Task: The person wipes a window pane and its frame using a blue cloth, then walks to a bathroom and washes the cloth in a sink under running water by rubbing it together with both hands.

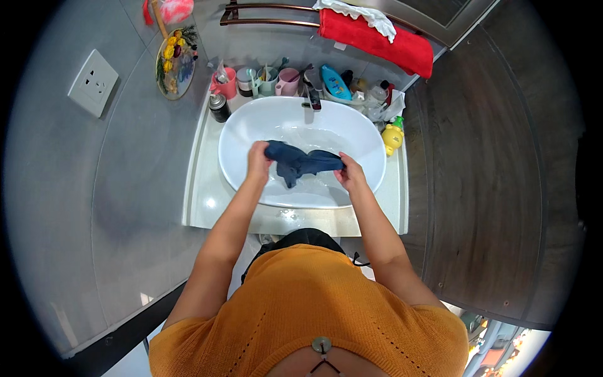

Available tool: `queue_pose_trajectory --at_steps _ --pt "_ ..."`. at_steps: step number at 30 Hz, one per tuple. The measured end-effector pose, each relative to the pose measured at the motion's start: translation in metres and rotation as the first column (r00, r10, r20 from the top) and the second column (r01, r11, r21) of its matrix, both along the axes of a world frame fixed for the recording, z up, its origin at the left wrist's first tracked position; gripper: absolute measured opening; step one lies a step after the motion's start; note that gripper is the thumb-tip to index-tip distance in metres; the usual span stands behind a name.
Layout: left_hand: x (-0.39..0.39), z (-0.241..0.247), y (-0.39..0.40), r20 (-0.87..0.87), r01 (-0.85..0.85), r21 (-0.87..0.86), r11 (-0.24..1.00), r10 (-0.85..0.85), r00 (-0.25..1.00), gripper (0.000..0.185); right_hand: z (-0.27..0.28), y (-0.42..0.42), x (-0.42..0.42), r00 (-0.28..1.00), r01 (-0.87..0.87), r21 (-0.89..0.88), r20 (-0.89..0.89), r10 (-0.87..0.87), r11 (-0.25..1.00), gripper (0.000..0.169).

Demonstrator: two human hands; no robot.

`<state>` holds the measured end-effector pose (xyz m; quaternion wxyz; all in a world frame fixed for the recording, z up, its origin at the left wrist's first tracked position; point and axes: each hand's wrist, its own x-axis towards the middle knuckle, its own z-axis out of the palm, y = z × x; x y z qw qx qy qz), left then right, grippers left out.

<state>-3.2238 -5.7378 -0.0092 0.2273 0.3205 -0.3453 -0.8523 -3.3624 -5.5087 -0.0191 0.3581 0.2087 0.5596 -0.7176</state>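
A dark blue cloth garment (301, 162) is stretched between my two hands over a white oval washbasin (240, 127). My left hand (258, 161) grips its left end, and my right hand (349, 170) pinches the right end between thumb and fingers. The middle of the fabric sags, with a loose fold hanging down toward the water (320, 139) in the bowl. Whether that fold touches the water, I cannot tell. Behind the cloth, a dark faucet (312, 94) stands at the basin's far rim.
Pink and green cups (287, 82) with toothbrushes line the back of the white counter (207, 198). A blue bottle (335, 82) leans at back right, near a yellow pump bottle (392, 136). A dark can (219, 107) stands left. Above hangs a red towel (372, 45).
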Motion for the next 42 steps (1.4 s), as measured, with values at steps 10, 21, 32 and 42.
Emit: queue_pose_trajectory --at_steps 10,21,32,42 --pt "0.044 0.012 -0.056 0.115 -0.146 -0.041 0.988 0.15 0.982 0.013 0.016 0.035 -0.026 0.935 0.073 0.252 -0.354 0.022 0.965 0.016" --pt "0.045 0.01 -0.062 0.366 -0.218 0.178 0.959 0.141 0.92 0.025 0.045 0.017 -0.036 0.828 0.077 0.252 -0.556 0.079 0.965 0.012" --pt "0.015 -0.06 0.029 0.794 0.822 -0.549 0.149 -0.213 0.569 0.025 -0.04 0.023 -0.004 0.111 -0.222 0.936 -0.253 0.961 0.272 0.03" --pt "-0.003 -0.099 0.056 0.944 0.915 -0.307 -0.263 0.036 0.327 0.038 -0.085 0.0 0.027 -0.103 -0.266 0.942 -0.241 0.965 0.207 0.045"
